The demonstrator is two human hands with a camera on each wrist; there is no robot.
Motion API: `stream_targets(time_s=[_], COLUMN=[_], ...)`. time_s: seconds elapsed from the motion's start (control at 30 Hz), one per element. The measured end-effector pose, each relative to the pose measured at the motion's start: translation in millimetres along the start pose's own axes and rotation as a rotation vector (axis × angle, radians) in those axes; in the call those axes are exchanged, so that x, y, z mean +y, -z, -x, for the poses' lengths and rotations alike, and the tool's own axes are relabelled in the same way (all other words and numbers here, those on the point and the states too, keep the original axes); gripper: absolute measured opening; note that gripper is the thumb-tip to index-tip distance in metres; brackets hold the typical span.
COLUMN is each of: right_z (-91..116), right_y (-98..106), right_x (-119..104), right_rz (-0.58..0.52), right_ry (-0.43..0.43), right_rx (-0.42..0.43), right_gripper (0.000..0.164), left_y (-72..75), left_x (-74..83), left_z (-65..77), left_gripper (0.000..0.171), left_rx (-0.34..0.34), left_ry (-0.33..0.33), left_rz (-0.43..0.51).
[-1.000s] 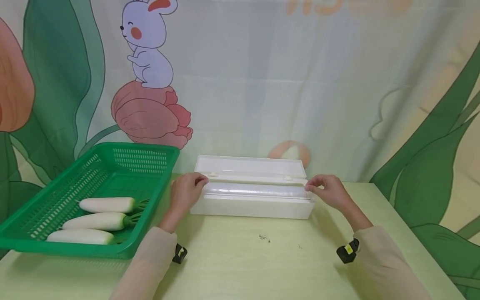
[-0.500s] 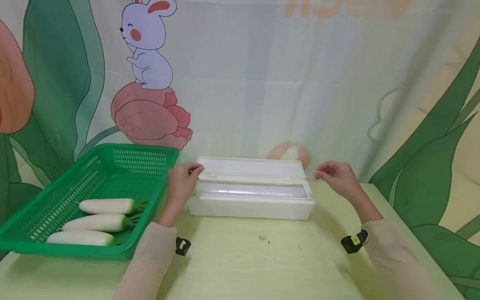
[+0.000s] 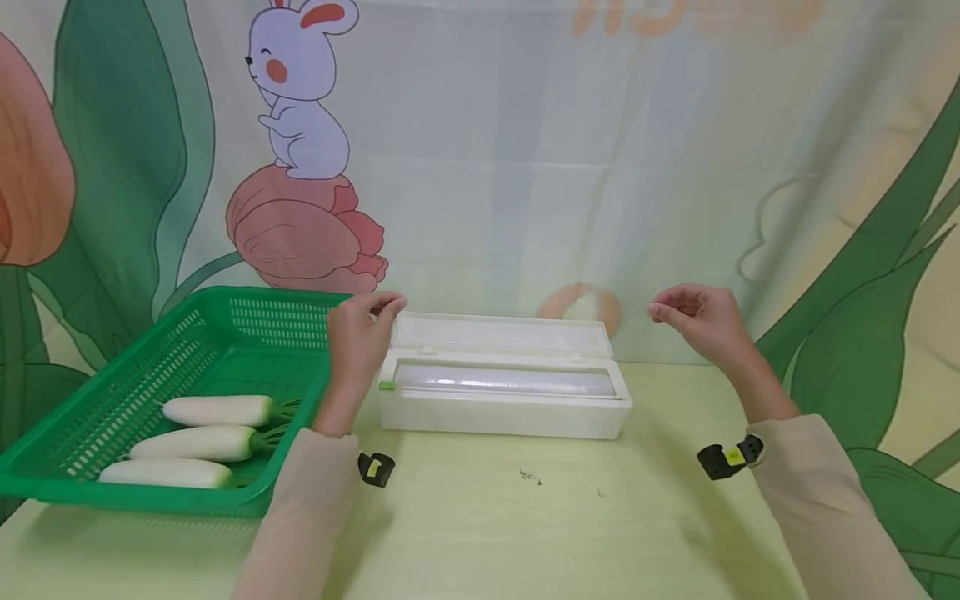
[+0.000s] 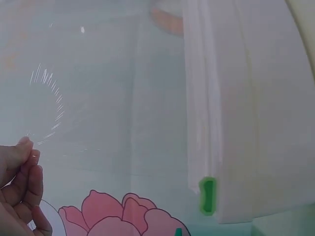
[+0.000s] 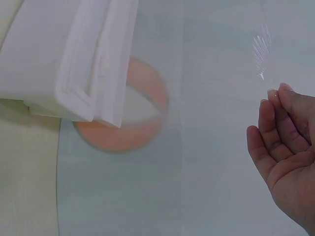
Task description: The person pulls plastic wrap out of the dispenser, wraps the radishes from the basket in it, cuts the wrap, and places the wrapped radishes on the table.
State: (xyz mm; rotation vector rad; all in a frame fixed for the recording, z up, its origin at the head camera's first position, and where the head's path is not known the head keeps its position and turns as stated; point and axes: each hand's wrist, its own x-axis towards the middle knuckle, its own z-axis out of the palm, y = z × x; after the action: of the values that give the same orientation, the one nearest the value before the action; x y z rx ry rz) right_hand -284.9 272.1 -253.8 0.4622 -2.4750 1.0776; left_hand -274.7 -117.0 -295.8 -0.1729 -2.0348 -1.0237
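A white cling film dispenser box (image 3: pixel 502 418) stands on the table with its lid (image 3: pixel 510 333) tipped back. The roll (image 3: pixel 502 380) shows through its top opening, and a green slider (image 4: pixel 208 196) sits at the left end. Above the box's left side, my left hand (image 3: pixel 360 342) pinches clear cling film (image 4: pixel 58 105) between thumb and fingertips. My right hand (image 3: pixel 708 329), up and to the right of the box, pinches the other side, where creases glint in the film in the right wrist view. Most of the transparent sheet cannot be seen; whether it joins the roll, I cannot tell.
A green plastic basket (image 3: pixel 172 497) stands at the left, close to my left forearm, with three white radishes (image 3: pixel 191 443) inside. Behind the pale table (image 3: pixel 540 542) hangs a printed curtain (image 3: pixel 480 167). Small dark specks (image 3: pixel 529 477) mark the tabletop before the box.
Both hands have risen from the box's ends. The right hand has also moved outward to the right. The green slider, hidden earlier, now shows at the left end.
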Motion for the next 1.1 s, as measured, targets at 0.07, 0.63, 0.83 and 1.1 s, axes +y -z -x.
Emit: stream_targets(time_s=[0.07, 0.63, 0.83, 1.1], right_z=[-2, -13, -18, -19], right_y=[5, 43, 55, 71], right_x=[-5, -39, -52, -69], right_rz=[-0.002, -0.054, -0.093, -0.156], right_ry=[0.004, 0.012, -0.002, 0.006], right_rx=[0.006, 0.087, 0.104, 0.147], right_gripper=[0.022, 0.023, 0.017, 0.014], left_y=[2.3, 24.1, 32.4, 46.3], left_x=[5.0, 47.1, 58.7, 75.1], left_z=[-3.5, -31.8, -42.3, -49.8], left_gripper=[0.017, 0.019, 0.015, 0.017], left_rx=[0.020, 0.138, 0.165, 0.173], left_ry=[-0.006, -0.101, -0.128, -0.157], left_rz=[0.003, 0.081, 0.106, 0.129])
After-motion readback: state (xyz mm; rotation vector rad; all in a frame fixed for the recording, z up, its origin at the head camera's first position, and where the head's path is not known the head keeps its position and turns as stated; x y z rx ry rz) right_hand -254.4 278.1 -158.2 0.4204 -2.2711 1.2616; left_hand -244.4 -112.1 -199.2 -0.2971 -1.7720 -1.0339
